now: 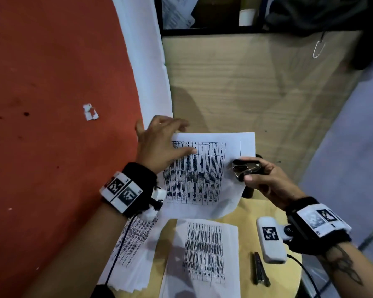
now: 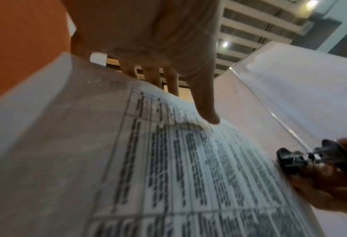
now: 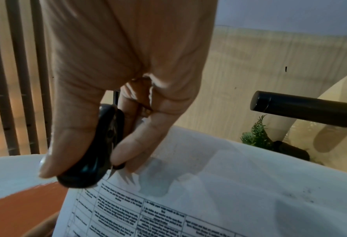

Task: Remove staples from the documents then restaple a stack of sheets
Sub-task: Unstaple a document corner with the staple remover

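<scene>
The left hand point(image 1: 159, 145) lies flat, fingers straight, on the raised document point(image 1: 202, 173). Two paper piles point(image 1: 202, 254) lie near on the tabletop point(image 1: 274, 207), maybe done. The right hand point(image 1: 265, 179) pinches the staple remover point(image 1: 244, 169) at the right edge. No staple shows. The stapler point(image 1: 261, 268) waits.

**Right hand holds staple remover at the sheet's edge**

The right hand point(image 3: 128, 67) pinches a black claw-type staple remover point(image 3: 91, 160) between thumb and fingers, its metal teeth touching the top edge of a white printed sheet with a ruled table of text point(image 3: 219, 200). Beyond the sheet lies a black cylinder point(image 3: 302, 109), on its side, and near it a small green plant sprig point(image 3: 256, 136). A pale wood-grain surface point(image 3: 249, 72) fills the background, with vertical brown slats point(image 3: 16, 80) at left.
</scene>
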Demonstrator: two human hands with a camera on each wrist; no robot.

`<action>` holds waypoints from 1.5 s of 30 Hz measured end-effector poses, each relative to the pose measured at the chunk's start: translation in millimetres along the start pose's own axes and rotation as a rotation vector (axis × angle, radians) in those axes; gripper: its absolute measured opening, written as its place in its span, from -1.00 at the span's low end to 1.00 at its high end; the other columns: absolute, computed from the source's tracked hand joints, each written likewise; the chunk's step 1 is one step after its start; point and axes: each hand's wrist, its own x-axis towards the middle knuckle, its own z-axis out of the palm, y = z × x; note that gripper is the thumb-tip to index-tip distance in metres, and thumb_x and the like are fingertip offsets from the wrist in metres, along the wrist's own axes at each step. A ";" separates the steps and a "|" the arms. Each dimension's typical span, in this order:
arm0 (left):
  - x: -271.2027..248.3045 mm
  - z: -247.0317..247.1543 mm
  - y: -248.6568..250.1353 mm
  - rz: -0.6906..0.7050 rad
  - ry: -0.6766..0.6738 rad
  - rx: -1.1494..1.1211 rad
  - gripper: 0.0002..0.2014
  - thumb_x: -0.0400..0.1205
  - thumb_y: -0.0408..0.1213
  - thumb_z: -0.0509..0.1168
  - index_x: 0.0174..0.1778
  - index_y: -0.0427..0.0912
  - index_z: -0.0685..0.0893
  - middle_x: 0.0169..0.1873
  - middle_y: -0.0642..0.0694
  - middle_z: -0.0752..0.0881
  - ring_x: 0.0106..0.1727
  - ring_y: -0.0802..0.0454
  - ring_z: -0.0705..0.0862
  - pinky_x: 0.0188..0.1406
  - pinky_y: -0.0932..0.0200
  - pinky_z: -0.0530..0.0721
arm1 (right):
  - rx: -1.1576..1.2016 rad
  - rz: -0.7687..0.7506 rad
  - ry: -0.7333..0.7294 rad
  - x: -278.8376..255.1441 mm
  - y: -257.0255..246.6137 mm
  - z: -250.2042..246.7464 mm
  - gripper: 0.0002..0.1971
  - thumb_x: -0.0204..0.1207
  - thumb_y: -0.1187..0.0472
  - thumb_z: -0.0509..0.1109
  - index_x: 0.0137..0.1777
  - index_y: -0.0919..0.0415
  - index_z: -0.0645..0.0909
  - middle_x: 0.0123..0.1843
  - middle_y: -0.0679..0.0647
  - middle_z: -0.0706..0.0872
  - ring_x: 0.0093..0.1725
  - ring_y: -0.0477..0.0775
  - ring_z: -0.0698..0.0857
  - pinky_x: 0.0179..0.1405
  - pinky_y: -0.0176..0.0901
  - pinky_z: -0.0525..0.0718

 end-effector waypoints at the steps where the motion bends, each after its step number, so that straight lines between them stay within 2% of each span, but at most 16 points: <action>1: 3.7 -1.9 5.1 -0.012 -0.076 -0.008 -0.44 0.25 0.33 0.41 0.09 0.12 0.70 -0.13 0.21 0.67 0.23 0.03 0.55 0.40 -0.21 0.13 | -0.003 -0.017 -0.006 -2.2 -2.4 0.6 -0.29 -0.41 0.07 0.81 -0.10 0.07 0.81 -0.12 0.05 0.83 -0.16 -0.09 0.78 -0.23 -0.34 0.70; 4: 12.4 -1.1 4.7 -0.059 -0.245 -0.175 -0.69 0.25 0.25 0.49 -0.24 0.17 0.74 -0.47 0.23 0.63 -0.06 0.03 0.69 0.29 -0.16 0.35 | -0.001 -0.046 -0.016 -7.3 -6.8 1.5 -0.31 -0.37 0.07 0.81 -0.09 0.07 0.81 -0.11 0.06 0.83 -0.14 -0.09 0.78 -0.20 -0.35 0.70; 7: 13.0 1.3 2.3 -0.078 -0.346 -0.444 -0.72 0.18 0.27 0.44 -0.37 0.20 0.75 -0.48 0.18 0.71 -0.34 0.13 0.66 -0.07 0.03 0.56 | 0.004 -0.064 -0.002 -11.0 -8.6 2.8 -0.31 -0.37 0.07 0.81 -0.08 0.07 0.81 -0.10 0.06 0.83 -0.14 -0.09 0.78 -0.19 -0.35 0.70; 10: 10.4 -0.8 6.3 -0.093 -0.369 -0.539 -0.83 0.29 0.03 0.50 -0.38 0.03 0.75 -0.43 0.05 0.72 -0.40 0.16 0.62 -0.27 0.18 0.51 | 0.019 -0.053 0.011 -15.5 -8.7 4.3 -0.30 -0.37 0.06 0.81 -0.07 0.07 0.81 -0.07 0.05 0.83 -0.12 -0.09 0.78 -0.20 -0.35 0.71; 13: 7.7 -4.2 10.5 -0.086 -0.351 -0.568 -0.84 0.34 -0.04 0.48 -0.41 -0.03 0.73 -0.48 0.03 0.65 -0.47 0.19 0.53 -0.40 0.25 0.42 | -0.012 -0.064 0.081 -19.0 -9.6 12.9 -0.22 -0.41 -0.02 0.80 -0.04 0.10 0.77 -0.07 0.02 0.81 -0.14 -0.08 0.76 -0.29 -0.36 0.69; 15: 7.9 -6.4 12.1 -0.095 -0.347 -0.595 -0.82 0.39 -0.12 0.52 -0.46 -0.04 0.70 -0.56 0.11 0.58 -0.52 0.26 0.47 -0.48 0.31 0.36 | -0.103 -0.232 0.219 -18.4 -11.8 21.0 -0.28 -0.25 -0.05 0.78 0.01 0.09 0.74 0.03 -0.04 0.77 -0.08 -0.06 0.75 -0.22 -0.32 0.69; 18: 11.0 -9.8 13.6 -0.090 -0.355 -0.601 -0.78 0.44 -0.23 0.53 -0.49 -0.03 0.68 -0.57 0.13 0.57 -0.51 0.25 0.46 -0.47 0.30 0.34 | -0.605 -0.666 0.454 -17.0 -25.4 40.4 -0.50 0.16 0.06 0.64 0.14 0.11 0.67 0.23 -0.14 0.55 0.23 0.05 0.64 0.12 -0.11 0.69; 21: 13.3 -15.2 18.3 -0.073 -0.375 -0.572 -0.76 0.38 -0.11 0.53 -0.43 -0.18 0.71 -0.50 0.00 0.57 -0.45 0.12 0.48 -0.41 0.22 0.33 | -0.979 -0.863 0.292 -13.4 -36.4 64.5 -0.53 0.27 0.23 0.59 0.20 0.25 0.64 0.19 0.09 0.63 0.19 0.00 0.62 0.08 -0.33 0.67; 24: 14.8 -20.1 23.9 -0.037 -0.387 -0.533 -0.65 0.44 -0.15 0.54 -0.53 -0.23 0.60 -0.60 0.03 0.40 -0.54 0.17 0.33 -0.50 0.22 0.22 | -1.128 -0.935 0.175 -5.0 -38.7 78.9 -0.60 0.32 0.33 0.54 0.18 0.35 0.66 0.17 0.19 0.69 0.15 0.02 0.63 0.11 -0.07 0.66; 26: 15.0 -23.3 27.2 -0.027 -0.375 -0.534 -0.61 0.44 -0.15 0.54 -0.58 -0.19 0.53 -0.61 0.06 0.32 -0.53 0.17 0.27 -0.51 0.18 0.16 | -1.180 -0.980 0.143 -0.7 -39.0 82.6 -0.65 0.37 0.33 0.51 0.17 0.36 0.67 0.16 0.21 0.70 0.12 0.07 0.67 0.06 -0.04 0.68; 28: 14.1 -25.4 28.2 -0.053 -0.364 -0.566 -0.62 0.40 -0.14 0.56 -0.62 -0.14 0.55 -0.62 0.09 0.33 -0.51 0.17 0.29 -0.48 0.18 0.19 | -1.233 -1.034 0.139 0.7 -40.6 85.4 -0.69 0.41 0.33 0.48 0.16 0.35 0.69 0.15 0.22 0.71 0.06 0.18 0.72 -0.03 0.04 0.71; 30: 13.2 -25.6 28.0 -0.080 -0.372 -0.616 -0.61 0.32 -0.05 0.56 -0.52 -0.31 0.64 -0.54 0.00 0.41 -0.41 0.10 0.36 -0.37 0.15 0.24 | -1.280 -1.057 0.127 0.4 -42.9 88.5 -0.69 0.39 0.34 0.49 0.14 0.34 0.70 0.14 0.21 0.72 0.03 0.25 0.73 -0.09 0.09 0.72; 31: 12.6 -25.6 28.4 -0.081 -0.375 -0.639 -0.52 0.28 0.01 0.55 -0.42 -0.43 0.65 -0.50 -0.08 0.44 -0.36 0.08 0.39 -0.31 0.13 0.27 | -1.301 -1.057 0.114 0.2 -44.2 89.5 -0.69 0.37 0.35 0.50 0.14 0.34 0.70 0.14 0.21 0.73 0.02 0.26 0.73 -0.11 0.10 0.72; 34: 12.1 -24.0 29.1 -0.087 -0.368 -0.679 -0.37 0.21 0.15 0.50 -0.30 -0.49 0.68 -0.42 -0.17 0.54 -0.29 0.03 0.45 -0.22 0.09 0.35 | -1.364 -1.064 0.084 -1.1 -48.8 90.7 -0.69 0.35 0.36 0.51 0.12 0.34 0.71 0.12 0.20 0.73 0.00 0.27 0.73 -0.17 0.09 0.73; 40: 10.8 -24.9 33.8 -0.118 -0.321 -0.715 -0.55 0.15 0.08 0.48 -0.42 -0.31 0.70 -0.50 -0.10 0.49 -0.37 0.08 0.43 -0.31 0.12 0.33 | -1.437 -1.096 0.067 -1.5 -55.0 91.8 -0.73 0.34 0.35 0.51 0.06 0.33 0.72 0.06 0.18 0.75 0.00 0.26 0.73 -0.34 0.09 0.73; 45: 11.2 -25.7 35.5 -0.103 -0.325 -0.720 -0.55 0.14 0.07 0.47 -0.38 -0.30 0.73 -0.48 -0.14 0.55 -0.36 0.06 0.47 -0.30 0.12 0.39 | -1.451 -1.091 0.074 -1.8 -57.3 91.7 -0.72 0.29 0.36 0.53 0.03 0.33 0.73 0.03 0.18 0.77 -0.04 0.26 0.75 -0.33 0.06 0.73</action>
